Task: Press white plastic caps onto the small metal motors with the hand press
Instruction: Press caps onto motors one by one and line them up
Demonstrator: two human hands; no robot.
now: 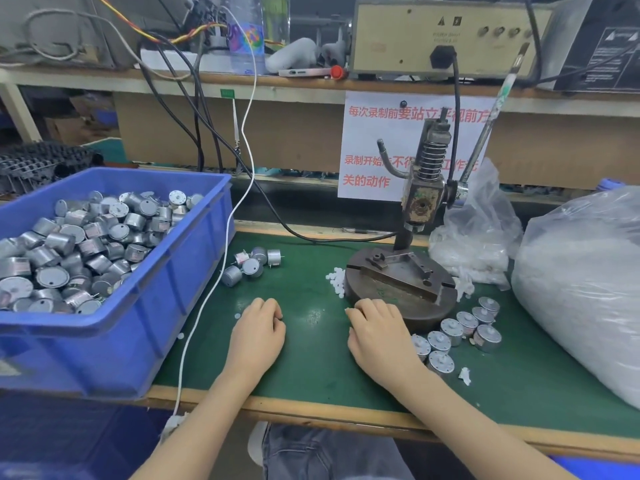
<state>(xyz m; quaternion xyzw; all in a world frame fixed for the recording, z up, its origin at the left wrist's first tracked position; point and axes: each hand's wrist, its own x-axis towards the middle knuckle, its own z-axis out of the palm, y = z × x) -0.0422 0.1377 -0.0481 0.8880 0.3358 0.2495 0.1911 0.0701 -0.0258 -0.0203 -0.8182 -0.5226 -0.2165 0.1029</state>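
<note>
The hand press (424,202) stands on a round metal base (398,289) at the middle right of the green mat, its long lever (491,112) raised to the upper right. A small heap of white plastic caps (336,280) lies at the base's left edge. Several bare metal motors (251,265) lie loose left of the press. Capped motors (464,329) stand in a group right of the base. My left hand (258,332) rests palm down on the mat with fingers curled. My right hand (379,332) rests likewise against the base's front, its fingertips hidden.
A blue bin (187,271) full of motors fills the left. Large clear bags of white caps (585,271) crowd the right. A white cable (214,289) and a black cable (311,237) cross the mat (311,358). A shelf with equipment hangs above.
</note>
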